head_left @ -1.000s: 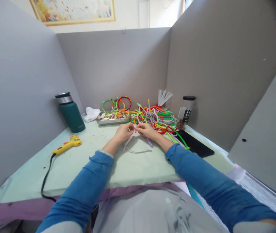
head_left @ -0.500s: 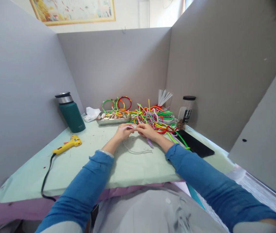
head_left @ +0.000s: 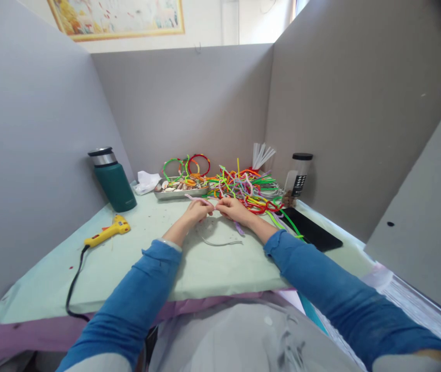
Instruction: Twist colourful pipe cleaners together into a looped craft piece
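Observation:
My left hand and my right hand meet almost fingertip to fingertip above the middle of the table. Both pinch a light purple pipe cleaner; one end sticks out up and left past my left fingers. A purple fuzzy piece hangs below my right palm. Beneath the hands, a thin grey wire-like strand curves over the pale green table cover. Just behind my right hand lies a heap of coloured pipe cleaners.
A metal tray of shells and coloured rings stands at the back, beside white plastic. On the left are a green bottle and a yellow glue gun with its cord. A clear jar and black flat object are right.
The free end of the light purple pipe cleaner now sticks out farther up and left beyond my left hand. My left fingers have shifted slightly; my right hand has barely moved.

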The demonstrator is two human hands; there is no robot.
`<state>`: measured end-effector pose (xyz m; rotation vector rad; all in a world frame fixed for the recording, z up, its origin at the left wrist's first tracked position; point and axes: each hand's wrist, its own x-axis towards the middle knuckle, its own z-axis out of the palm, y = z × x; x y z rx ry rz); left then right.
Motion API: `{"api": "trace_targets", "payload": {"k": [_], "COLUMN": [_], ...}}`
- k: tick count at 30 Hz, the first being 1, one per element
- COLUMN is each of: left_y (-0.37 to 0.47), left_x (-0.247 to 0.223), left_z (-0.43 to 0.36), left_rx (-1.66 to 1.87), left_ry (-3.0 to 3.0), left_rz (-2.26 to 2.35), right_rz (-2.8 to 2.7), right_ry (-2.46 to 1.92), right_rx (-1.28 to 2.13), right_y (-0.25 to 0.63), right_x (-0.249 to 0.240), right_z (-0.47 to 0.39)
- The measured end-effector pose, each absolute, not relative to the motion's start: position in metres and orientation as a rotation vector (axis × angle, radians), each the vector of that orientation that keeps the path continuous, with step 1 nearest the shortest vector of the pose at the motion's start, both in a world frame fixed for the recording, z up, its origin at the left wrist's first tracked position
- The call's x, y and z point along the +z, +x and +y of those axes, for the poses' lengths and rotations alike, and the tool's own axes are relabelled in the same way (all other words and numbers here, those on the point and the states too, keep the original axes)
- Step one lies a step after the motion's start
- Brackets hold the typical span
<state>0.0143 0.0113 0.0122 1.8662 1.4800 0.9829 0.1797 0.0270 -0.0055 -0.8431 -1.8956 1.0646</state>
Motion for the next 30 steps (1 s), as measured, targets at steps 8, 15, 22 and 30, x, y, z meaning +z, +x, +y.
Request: {"api": "trace_targets", "payload": {"k": [8,15,22,30], "left_y": [0.0178,0.0158,0.0157,0.0176], "left_x": [0.0163,0.0142,0.0153,0.0174], "left_z": [0.0066,0.0104,0.0078,0.0055], "left_rx": [0.988,0.945,0.933,0.926], "left_ry": [1.698,1.692,1.656,1.632], "left_rz": [1.369,1.437,1.388,1.347], "right_rz": [-1.909,-1.902,-1.906,-1.91], "right_ry": [-0.853,-0.848,-0.826,-0.812], "right_rx": [1.05,1.055,1.037,1.04], "right_y": [0.1794,0.1785,0.179,0.1793], "right_x": [-0.0085,-0.0058,-0.006,-0.0076], "right_z": [0.0299,0.0265,0.0265,0.028]}}
